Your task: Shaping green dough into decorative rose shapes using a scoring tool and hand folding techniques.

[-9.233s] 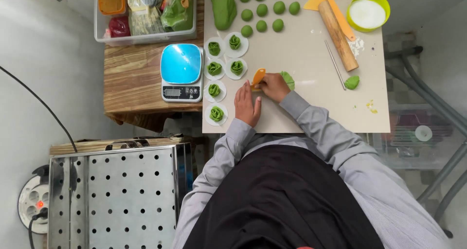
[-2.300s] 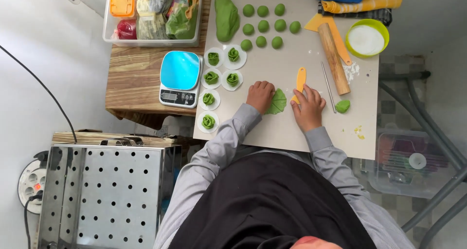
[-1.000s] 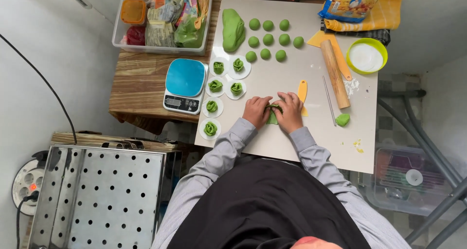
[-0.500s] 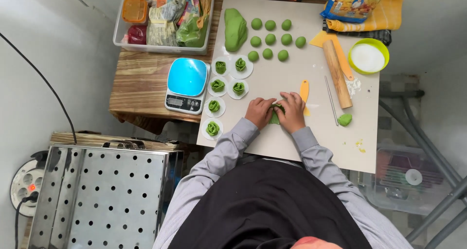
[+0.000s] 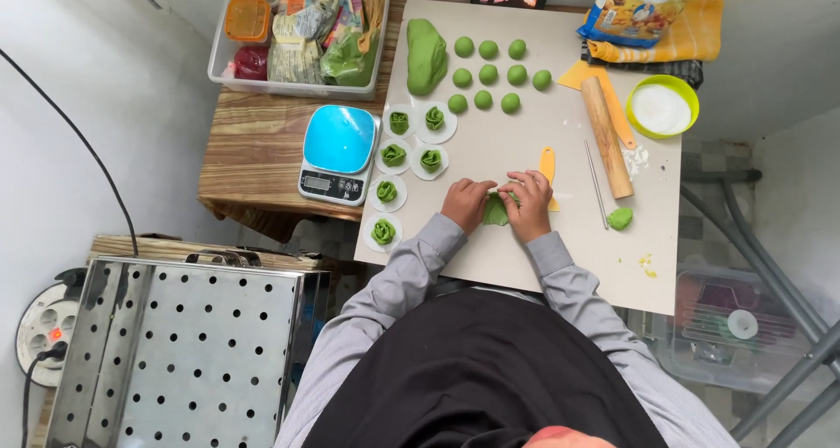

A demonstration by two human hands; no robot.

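Observation:
Both my hands meet over a flat piece of green dough (image 5: 496, 212) near the front of the pale work board (image 5: 560, 255). My left hand (image 5: 466, 203) pinches its left edge and my right hand (image 5: 528, 201) folds its right side. Just beyond my right hand lies an orange scraper (image 5: 548, 166). Several shaped green dough pieces on white paper rounds (image 5: 393, 156) line the board's left side. A large green dough lump (image 5: 425, 54) and several small green balls (image 5: 495, 73) sit at the far edge.
A wooden rolling pin (image 5: 605, 135), thin metal stick (image 5: 596, 184) and dough scrap (image 5: 619, 218) lie at right. A green bowl of flour (image 5: 661, 107) stands far right. A blue scale (image 5: 338, 152) and plastic bin (image 5: 302, 30) rest on the wooden table. A perforated steel tray (image 5: 179, 347) is lower left.
The scraper has left my right hand and now lies on the board. Both hands have closed in on the flattened dough piece and are folding it.

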